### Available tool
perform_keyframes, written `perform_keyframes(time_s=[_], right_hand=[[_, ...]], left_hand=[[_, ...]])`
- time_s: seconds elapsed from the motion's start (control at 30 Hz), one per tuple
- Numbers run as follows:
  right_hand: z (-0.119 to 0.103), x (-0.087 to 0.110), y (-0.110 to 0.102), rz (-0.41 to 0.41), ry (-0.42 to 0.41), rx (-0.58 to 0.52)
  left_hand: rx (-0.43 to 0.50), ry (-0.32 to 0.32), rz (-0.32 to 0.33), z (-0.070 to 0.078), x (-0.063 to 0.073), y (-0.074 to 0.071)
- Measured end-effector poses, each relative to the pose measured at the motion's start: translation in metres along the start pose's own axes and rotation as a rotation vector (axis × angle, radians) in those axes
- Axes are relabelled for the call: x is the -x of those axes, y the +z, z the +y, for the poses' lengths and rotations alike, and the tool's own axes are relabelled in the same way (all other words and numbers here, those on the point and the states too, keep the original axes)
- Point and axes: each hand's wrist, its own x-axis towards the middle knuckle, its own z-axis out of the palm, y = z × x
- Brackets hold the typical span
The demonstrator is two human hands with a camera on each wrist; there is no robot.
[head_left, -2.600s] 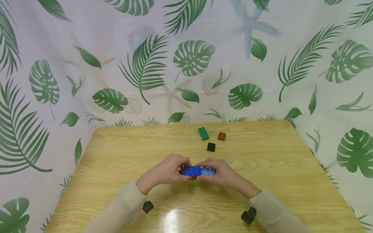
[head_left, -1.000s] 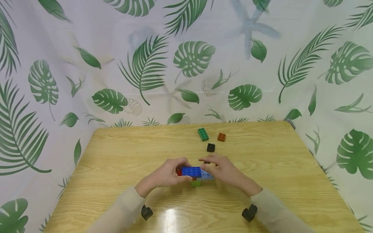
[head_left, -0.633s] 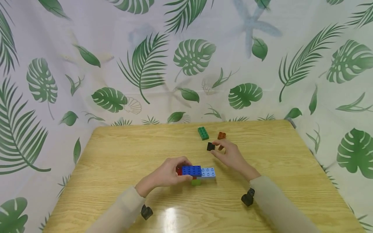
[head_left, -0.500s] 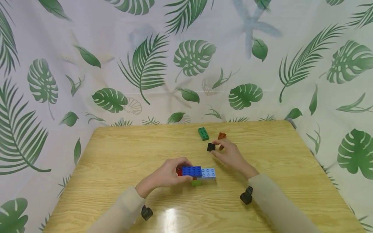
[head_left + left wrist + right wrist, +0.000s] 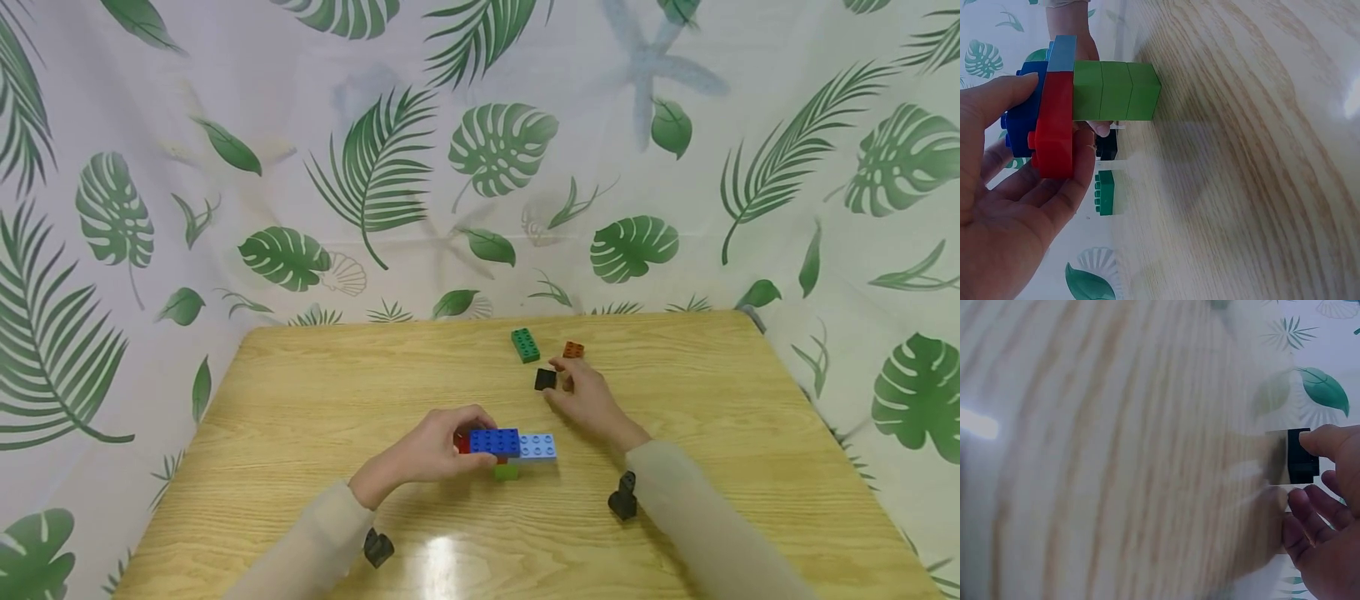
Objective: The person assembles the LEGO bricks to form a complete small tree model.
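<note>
My left hand (image 5: 427, 446) holds a toy brick build, its thumb on the front of the dark blue brick (image 5: 494, 442) and its fingers behind. A light blue brick (image 5: 537, 447) sticks out to the right and a red brick (image 5: 1057, 125) to the left. Beneath them stands a column of light green bricks (image 5: 1116, 90), over the table. Further back, my right hand (image 5: 592, 404) pinches a small black brick (image 5: 545, 379) between thumb and index finger. In the right wrist view, the thumb lies against the black brick (image 5: 1302, 464); the other fingers are curled apart from it.
A dark green brick (image 5: 525, 345) lies behind the black one, near the table's far edge. An orange-brown brick (image 5: 573, 349) sits just beyond my right fingertips. A leaf-patterned cloth (image 5: 420, 183) hangs behind the wooden table (image 5: 322, 375).
My right hand has left the light blue end of the build and moved away from me to the black brick. My left hand keeps its hold on the build.
</note>
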Motion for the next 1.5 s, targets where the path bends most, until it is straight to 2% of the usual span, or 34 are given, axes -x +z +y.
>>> perform_keyframes(time_s=[0.2,0.4,0.63,0.77,0.9,1.2,1.5], right_hand=[[0.001,-0.001,0.005,0.028,-0.032,0.048],[0.003,-0.001,0.006,0.042,-0.058,0.048],[-0.001,0.0,-0.002,-0.022,0.03,-0.035],[-0.01,0.003,-0.008,-0.063,0.049,-0.077],[-0.021,0.011,-0.013,-0.083,0.022,-0.089],[-0.046,0.029,-0.027,-0.092,-0.111,-0.109],[-0.061,0.046,-0.037,-0.145,-0.139,-0.088]], left_hand=[[-0.005,-0.01,-0.007,0.0,-0.001,-0.001],[-0.007,-0.012,-0.01,0.0,-0.001,-0.001],[-0.004,-0.002,-0.011,0.0,-0.002,-0.001],[-0.001,0.004,-0.009,0.0,-0.002,-0.001],[-0.006,0.009,-0.004,-0.001,-0.002,-0.001],[0.002,0.025,0.004,-0.003,-0.002,0.001],[-0.006,0.024,0.0,-0.003,-0.002,0.001]])
